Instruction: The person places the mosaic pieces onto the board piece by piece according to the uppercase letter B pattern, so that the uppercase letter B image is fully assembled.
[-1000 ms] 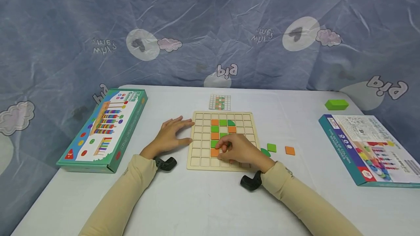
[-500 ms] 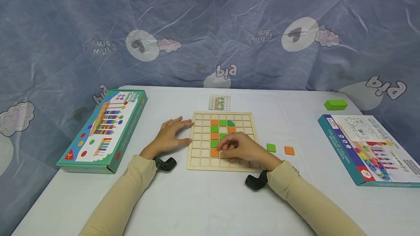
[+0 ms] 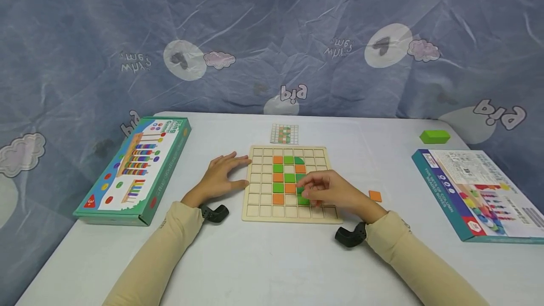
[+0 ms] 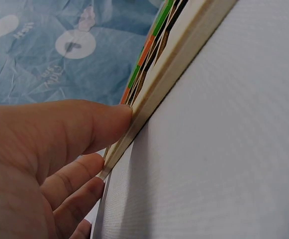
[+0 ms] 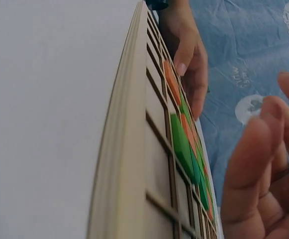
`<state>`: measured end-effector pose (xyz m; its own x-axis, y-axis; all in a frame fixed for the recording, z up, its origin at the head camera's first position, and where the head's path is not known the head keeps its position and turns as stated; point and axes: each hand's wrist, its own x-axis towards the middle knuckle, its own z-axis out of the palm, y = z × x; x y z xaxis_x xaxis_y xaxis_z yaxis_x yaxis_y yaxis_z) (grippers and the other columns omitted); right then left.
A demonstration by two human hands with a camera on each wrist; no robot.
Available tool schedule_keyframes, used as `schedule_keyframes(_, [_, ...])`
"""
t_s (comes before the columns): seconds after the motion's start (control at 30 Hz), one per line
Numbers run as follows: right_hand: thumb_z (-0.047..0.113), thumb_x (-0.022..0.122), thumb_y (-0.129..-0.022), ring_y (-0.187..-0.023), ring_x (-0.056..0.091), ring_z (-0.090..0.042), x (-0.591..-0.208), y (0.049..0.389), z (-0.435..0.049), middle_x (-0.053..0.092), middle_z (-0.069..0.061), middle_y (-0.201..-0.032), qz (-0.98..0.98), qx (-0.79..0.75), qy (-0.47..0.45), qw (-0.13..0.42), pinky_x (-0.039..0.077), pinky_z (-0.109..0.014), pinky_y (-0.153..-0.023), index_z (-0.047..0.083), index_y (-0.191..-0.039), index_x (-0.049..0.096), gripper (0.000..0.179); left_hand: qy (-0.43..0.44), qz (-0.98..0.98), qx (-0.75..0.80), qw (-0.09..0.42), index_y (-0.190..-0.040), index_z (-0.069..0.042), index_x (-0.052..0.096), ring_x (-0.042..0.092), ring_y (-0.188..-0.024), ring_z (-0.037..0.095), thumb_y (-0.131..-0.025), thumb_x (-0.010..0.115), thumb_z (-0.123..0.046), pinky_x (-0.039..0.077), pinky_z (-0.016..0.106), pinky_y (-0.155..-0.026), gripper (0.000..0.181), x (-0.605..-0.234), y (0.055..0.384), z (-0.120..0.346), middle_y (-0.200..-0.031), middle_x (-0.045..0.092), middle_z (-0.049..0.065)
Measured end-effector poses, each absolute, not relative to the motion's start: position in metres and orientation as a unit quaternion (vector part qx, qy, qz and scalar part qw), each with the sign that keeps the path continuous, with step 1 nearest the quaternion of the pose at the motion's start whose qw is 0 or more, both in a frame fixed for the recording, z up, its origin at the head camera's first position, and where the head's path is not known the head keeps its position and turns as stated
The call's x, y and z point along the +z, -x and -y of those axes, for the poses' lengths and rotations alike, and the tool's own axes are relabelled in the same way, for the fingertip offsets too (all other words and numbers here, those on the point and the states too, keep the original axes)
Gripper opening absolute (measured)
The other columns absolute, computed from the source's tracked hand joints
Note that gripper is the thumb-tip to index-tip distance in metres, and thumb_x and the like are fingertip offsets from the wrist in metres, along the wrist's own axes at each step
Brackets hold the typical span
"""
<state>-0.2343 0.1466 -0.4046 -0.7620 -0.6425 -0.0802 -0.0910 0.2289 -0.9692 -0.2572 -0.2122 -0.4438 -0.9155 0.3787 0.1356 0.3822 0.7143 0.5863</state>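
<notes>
A wooden grid board [image 3: 261,211] holds orange and green tiles in its cells. My left hand [image 3: 218,177] lies at the board's left edge, thumb and fingers extended. In the left wrist view, the thumb [image 4: 104,124] touches that edge. Over the board's right half hovers my right hand [image 3: 333,191], fingers loosely bent. Its fingertips are near a green tile [image 3: 303,200] in the lower part of the pattern. The right wrist view shows that green tile [image 5: 182,144] on the board, apart from the fingers [image 5: 251,154], which hold nothing visible.
An orange square tile [image 3: 375,196] lies right of the board. Behind the board is a small pattern card [image 3: 284,133]. Boxed games flank the work: a green box [image 3: 133,169] left, another box [image 3: 480,197] right. A green block [image 3: 435,136] sits at back right.
My right hand has moved right, uncovering an orange tile and green tiles on the board. The loose green square beside the board is now out of sight, where the hand is. My left hand stays.
</notes>
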Motion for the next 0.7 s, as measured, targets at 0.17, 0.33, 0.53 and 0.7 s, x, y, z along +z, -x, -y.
schedule_keyframes(0.17, [0.006,0.070,-0.103,-0.065,0.055,-0.011,-0.401,0.230,-0.166,0.067,-0.002,-0.091,-0.761,-0.573,0.240,0.189,0.052,-0.026,-0.058,-0.015,-0.127,0.065,0.032,0.206,0.926,-0.317,0.004,-0.152,-0.010,0.063,0.028,-0.162,0.040,-0.091,0.079,-0.031,0.011,0.063,-0.130,0.067,-0.444,0.258,0.212,-0.165,0.051,0.010])
schedule_keyframes(0.33, [0.006,0.068,-0.104,-0.062,0.053,-0.012,-0.398,0.226,-0.185,0.068,-0.003,-0.088,-0.772,-0.569,0.232,0.162,0.048,-0.026,-0.056,-0.015,-0.128,0.065,0.032,0.204,0.927,-0.315,0.003,-0.153,-0.011,0.063,0.028,-0.162,0.040,-0.091,0.079,-0.031,0.010,0.063,-0.130,0.067,-0.445,0.258,0.212,-0.165,0.051,0.009])
schedule_keyframes(0.53, [0.006,0.068,-0.104,-0.057,0.049,-0.014,-0.400,0.222,-0.207,0.063,-0.005,-0.081,-0.784,-0.564,0.218,0.142,0.042,-0.028,-0.051,-0.015,-0.128,0.063,0.032,0.205,0.926,-0.318,0.006,-0.152,-0.011,0.063,0.028,-0.162,0.040,-0.091,0.079,-0.030,0.011,0.063,-0.130,0.066,-0.446,0.257,0.212,-0.164,0.053,0.010])
schedule_keyframes(0.7, [0.005,0.069,-0.104,-0.054,0.042,-0.012,-0.404,0.220,-0.225,0.056,0.001,-0.074,-0.798,-0.554,0.206,0.122,0.036,-0.029,-0.046,-0.014,-0.127,0.065,0.030,0.205,0.926,-0.317,0.006,-0.152,-0.012,0.063,0.028,-0.162,0.039,-0.091,0.079,-0.031,0.011,0.063,-0.130,0.066,-0.445,0.258,0.211,-0.164,0.053,0.009])
